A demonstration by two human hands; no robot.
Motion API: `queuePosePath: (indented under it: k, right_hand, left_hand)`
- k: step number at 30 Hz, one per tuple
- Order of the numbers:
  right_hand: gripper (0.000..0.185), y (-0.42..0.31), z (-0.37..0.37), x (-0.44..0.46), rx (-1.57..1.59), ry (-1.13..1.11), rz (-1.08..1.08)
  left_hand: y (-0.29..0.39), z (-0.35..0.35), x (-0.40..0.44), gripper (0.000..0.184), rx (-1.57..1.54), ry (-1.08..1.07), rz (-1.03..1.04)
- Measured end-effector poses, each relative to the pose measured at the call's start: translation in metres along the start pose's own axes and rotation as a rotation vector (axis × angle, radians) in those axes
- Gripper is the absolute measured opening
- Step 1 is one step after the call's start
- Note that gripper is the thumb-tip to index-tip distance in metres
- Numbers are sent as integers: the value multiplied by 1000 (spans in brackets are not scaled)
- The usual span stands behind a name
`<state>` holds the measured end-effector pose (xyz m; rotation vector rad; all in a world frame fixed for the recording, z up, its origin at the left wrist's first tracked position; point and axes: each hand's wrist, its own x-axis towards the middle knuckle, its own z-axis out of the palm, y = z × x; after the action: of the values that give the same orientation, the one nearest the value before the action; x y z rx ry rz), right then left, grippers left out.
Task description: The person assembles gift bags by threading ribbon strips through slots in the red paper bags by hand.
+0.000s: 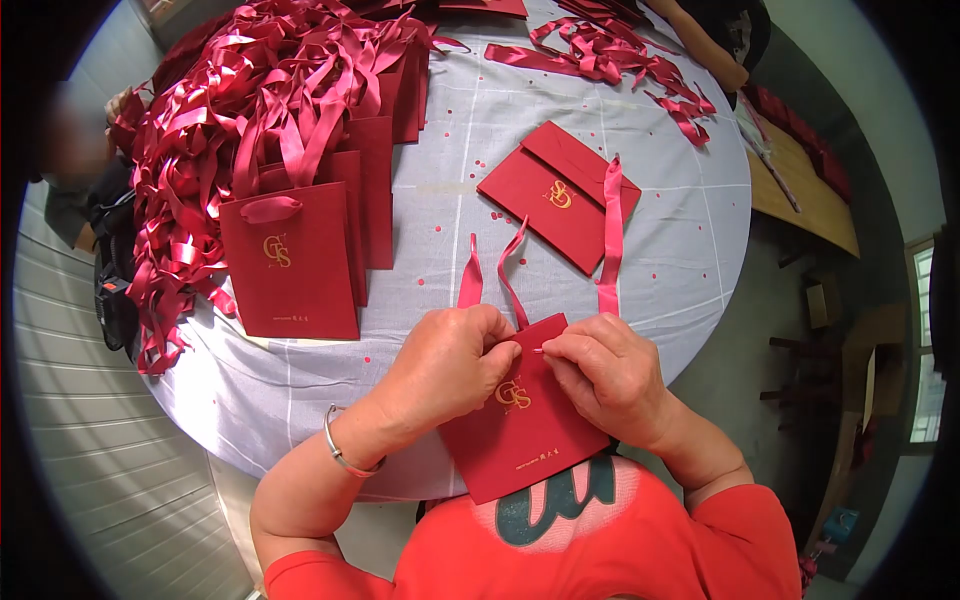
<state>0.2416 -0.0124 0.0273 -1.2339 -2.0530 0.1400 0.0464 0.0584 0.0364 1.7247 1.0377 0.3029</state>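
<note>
A red paper bag (pixel 530 430) with gold lettering lies at the table's near edge, against my red shirt. My left hand (pixel 455 365) pinches the bag's top edge, thumb and forefinger pressed together. Close beside it, my right hand (pixel 605 370) is closed in a pinch at the top edge, where a small pink tip of ribbon shows between the fingertips. Pink ribbon (pixel 511 270) rises beyond my left hand, and another length of ribbon (pixel 611 240) stretches up past my right hand onto a flat red bag.
Red bags (pixel 295 270) with ribbon handles stand at the left beside a large ribbon heap (pixel 200 130). Flat red bags (pixel 560 195) lie ahead, with loose ribbons (pixel 600 55) farther back. A person's arm (pixel 705 45) is at the top right; another person is at the left.
</note>
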Motion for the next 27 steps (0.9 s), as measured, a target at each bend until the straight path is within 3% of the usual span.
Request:
queuePosePath:
  k: [12, 16, 24, 27]
  right_hand:
    - [18, 3, 8, -1, -20, -5, -1]
    - [17, -1, 6, 1, -75, -65, 4]
    - [11, -25, 7, 13, -265, -238, 87]
    - [11, -11, 6, 20, -96, -224, 109]
  left_hand:
    - [-7, 7, -1, 14, 7, 85, 136]
    - [-5, 9, -2, 16, 39, 104, 94]
    - [-7, 15, -4, 11, 209, 238, 312]
    - [-4, 9, -7, 14, 136, 175, 183]
